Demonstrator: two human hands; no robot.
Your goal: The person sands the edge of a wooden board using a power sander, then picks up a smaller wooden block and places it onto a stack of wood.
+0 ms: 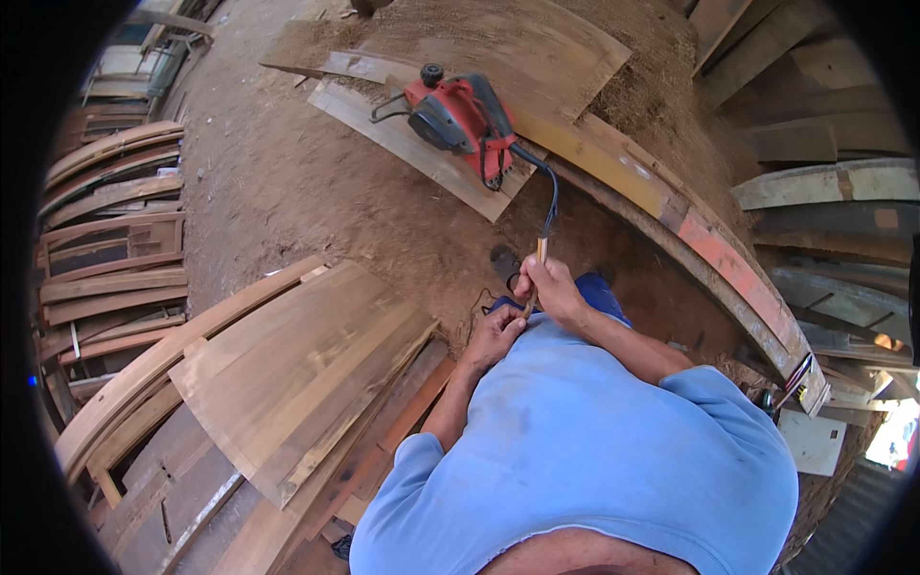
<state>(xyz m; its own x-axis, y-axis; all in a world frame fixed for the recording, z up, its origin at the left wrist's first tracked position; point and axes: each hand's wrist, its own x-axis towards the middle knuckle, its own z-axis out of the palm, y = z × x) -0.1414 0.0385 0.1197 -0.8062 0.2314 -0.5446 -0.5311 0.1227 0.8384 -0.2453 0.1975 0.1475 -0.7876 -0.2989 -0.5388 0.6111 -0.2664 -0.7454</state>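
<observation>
Both my hands meet in front of my blue shirt. In the fingers of my right hand [548, 287] is a short, narrow striped stick [542, 250], yellow-orange and dark, pencil-like, pointing away from me. My left hand [494, 337] is closed just below and to the left. Its fingertips are against a small brown piece [531, 305] under the right hand; whether that is part of the stick I cannot tell. Beyond the hands, a red and black electric planer [465, 120] rests on boards, its dark cable [553, 192] running down behind the stick's top.
A long beam [661, 201] with yellow and orange patches curves from the planer to the right. Wide boards [297, 359] are piled at my left, and more timber [115, 249] is stacked at the far left. Planks [834, 187] line the right side. The ground is brown dirt.
</observation>
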